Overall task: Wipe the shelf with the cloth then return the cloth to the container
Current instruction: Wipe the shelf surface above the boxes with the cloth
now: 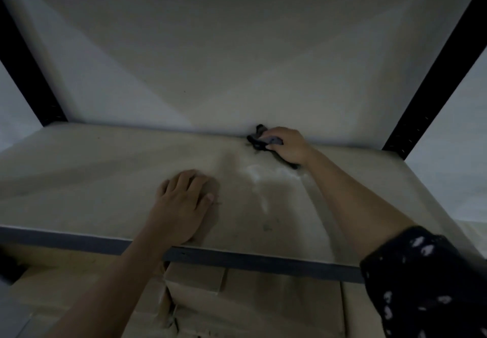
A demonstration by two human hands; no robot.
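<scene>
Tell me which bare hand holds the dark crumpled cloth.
The right hand, at the back edge of the beige shelf board, grips the dark crumpled cloth; the left hand rests flat on the board, holding nothing.

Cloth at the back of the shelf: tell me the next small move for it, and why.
Probably drag the cloth forward, toward the front edge. The right hand grips it at the rear of the shelf, by the wall, so it cannot go further back, and a pale smear lies in front of it. The left hand rests flat, left of that path.
</scene>
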